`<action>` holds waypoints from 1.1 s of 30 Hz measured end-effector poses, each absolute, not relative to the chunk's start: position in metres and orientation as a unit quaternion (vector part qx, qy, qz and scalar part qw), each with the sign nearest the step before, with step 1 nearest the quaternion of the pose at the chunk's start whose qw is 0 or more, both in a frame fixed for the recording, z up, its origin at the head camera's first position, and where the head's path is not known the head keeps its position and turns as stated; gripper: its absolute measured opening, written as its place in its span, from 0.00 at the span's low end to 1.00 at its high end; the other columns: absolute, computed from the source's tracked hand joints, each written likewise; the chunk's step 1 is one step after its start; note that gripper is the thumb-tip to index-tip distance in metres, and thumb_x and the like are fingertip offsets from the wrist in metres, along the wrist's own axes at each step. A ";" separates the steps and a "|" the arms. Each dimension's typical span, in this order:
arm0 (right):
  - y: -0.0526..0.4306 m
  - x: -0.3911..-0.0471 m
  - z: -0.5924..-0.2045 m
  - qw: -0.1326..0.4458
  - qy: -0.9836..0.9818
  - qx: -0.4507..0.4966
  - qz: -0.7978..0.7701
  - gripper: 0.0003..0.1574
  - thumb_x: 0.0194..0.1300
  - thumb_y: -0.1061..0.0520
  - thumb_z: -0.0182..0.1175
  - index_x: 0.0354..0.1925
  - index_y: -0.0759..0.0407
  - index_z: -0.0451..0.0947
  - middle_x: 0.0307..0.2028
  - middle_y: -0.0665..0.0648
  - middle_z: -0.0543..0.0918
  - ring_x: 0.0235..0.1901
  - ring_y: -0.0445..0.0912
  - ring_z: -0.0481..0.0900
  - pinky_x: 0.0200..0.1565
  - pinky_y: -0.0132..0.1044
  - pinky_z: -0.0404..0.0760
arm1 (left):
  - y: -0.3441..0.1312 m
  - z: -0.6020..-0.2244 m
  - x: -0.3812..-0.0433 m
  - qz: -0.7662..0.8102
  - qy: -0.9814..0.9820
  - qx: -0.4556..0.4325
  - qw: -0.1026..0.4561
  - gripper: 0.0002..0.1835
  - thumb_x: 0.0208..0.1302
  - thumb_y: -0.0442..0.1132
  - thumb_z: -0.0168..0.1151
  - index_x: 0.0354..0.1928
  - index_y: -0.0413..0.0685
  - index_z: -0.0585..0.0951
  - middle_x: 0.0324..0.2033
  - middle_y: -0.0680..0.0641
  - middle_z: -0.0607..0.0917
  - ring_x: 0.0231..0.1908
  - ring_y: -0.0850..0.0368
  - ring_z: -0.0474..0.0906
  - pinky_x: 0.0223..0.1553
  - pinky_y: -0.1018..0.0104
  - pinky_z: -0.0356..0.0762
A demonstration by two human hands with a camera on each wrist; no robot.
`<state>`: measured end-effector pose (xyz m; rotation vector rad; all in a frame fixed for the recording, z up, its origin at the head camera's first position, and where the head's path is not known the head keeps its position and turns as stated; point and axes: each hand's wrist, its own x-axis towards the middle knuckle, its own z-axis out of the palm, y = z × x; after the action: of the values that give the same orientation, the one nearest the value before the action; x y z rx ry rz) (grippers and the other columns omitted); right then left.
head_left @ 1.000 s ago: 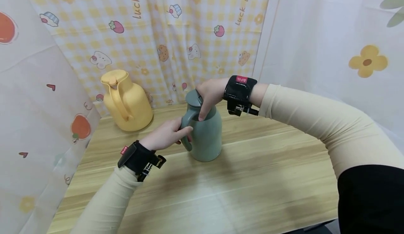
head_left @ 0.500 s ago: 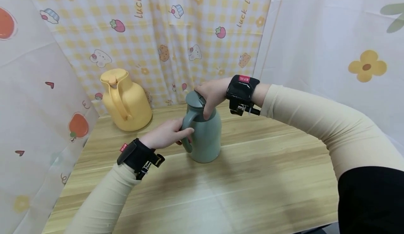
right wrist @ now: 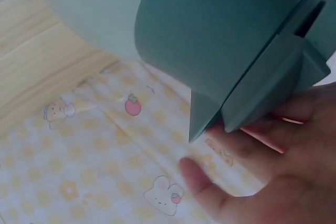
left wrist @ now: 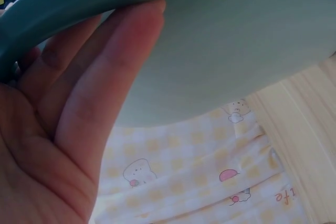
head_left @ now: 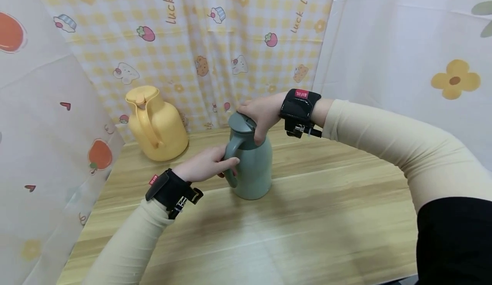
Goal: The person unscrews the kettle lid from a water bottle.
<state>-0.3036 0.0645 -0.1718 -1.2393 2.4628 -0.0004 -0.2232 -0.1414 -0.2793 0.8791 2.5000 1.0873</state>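
A green vacuum jug [head_left: 253, 174] stands upright on the wooden table in the head view. My left hand [head_left: 205, 163] grips its handle [head_left: 230, 148], with the thumb on the near side. The left wrist view shows the fingers [left wrist: 105, 77] reaching behind the handle [left wrist: 68, 3], close to the pale body [left wrist: 220, 51]. My right hand [head_left: 265, 112] holds the jug's darker lid [head_left: 241, 122] from above, thumb down by the neck. In the right wrist view, fingertips touch the lid's edge [right wrist: 262, 87] near the pointed spout [right wrist: 200, 114]; one digit is apart from it.
A yellow jug [head_left: 161, 131] stands at the back left, its handle facing forward. Printed curtains [head_left: 192, 41] hang behind and on both sides of the wooden table [head_left: 326, 208].
My right thumb has slid rightward along the jug's neck, and the right hand has shifted slightly right. The left hand keeps its grip on the handle. The head view has shifted slightly.
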 end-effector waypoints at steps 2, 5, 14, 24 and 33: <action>0.066 -0.304 -0.173 0.195 0.872 -0.450 -0.001 0.59 0.48 0.52 0.72 0.71 0.62 0.53 0.56 0.59 0.68 0.49 0.51 0.69 0.49 0.42 0.71 | -0.141 -0.280 -0.223 0.378 0.863 0.304 0.142 0.15 0.75 0.47 0.51 0.49 0.42 0.73 0.34 0.49 0.86 0.36 0.56 0.82 0.37 0.59 0.80; 0.066 -0.305 -0.174 0.202 0.865 -0.459 -0.005 0.62 0.48 0.51 0.73 0.73 0.62 0.50 0.58 0.59 0.67 0.51 0.51 0.68 0.51 0.42 0.71 | -0.143 -0.280 -0.219 0.375 0.865 0.303 0.140 0.15 0.75 0.46 0.50 0.51 0.42 0.73 0.34 0.49 0.86 0.36 0.57 0.82 0.37 0.57 0.80; 0.062 -0.305 -0.177 0.200 0.860 -0.469 -0.004 0.67 0.46 0.50 0.74 0.75 0.62 0.46 0.62 0.57 0.65 0.55 0.50 0.66 0.54 0.42 0.70 | -0.147 -0.281 -0.210 0.359 0.878 0.291 0.127 0.15 0.75 0.49 0.50 0.51 0.45 0.73 0.33 0.52 0.86 0.37 0.56 0.81 0.32 0.56 0.79; 0.068 -0.301 -0.180 0.155 0.889 -0.430 -0.020 0.69 0.50 0.38 0.72 0.75 0.62 0.44 0.63 0.58 0.63 0.57 0.51 0.67 0.55 0.43 0.70 | -0.133 -0.284 -0.219 0.376 0.879 0.280 0.085 0.13 0.75 0.45 0.50 0.44 0.42 0.77 0.32 0.51 0.86 0.33 0.55 0.80 0.30 0.59 0.77; 0.051 -0.273 -0.213 -0.020 0.921 -0.385 -0.050 0.55 0.67 0.25 0.43 0.72 0.66 0.56 0.66 0.67 0.66 0.64 0.57 0.66 0.60 0.48 0.69 | -0.134 -0.280 -0.211 0.351 0.894 0.266 0.080 0.16 0.76 0.48 0.47 0.51 0.46 0.76 0.30 0.53 0.87 0.31 0.58 0.80 0.29 0.59 0.78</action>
<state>-0.2735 0.0508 -0.2126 -1.2255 2.9316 -0.1579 -0.2108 -0.1336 -0.2803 0.7946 2.6753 1.0488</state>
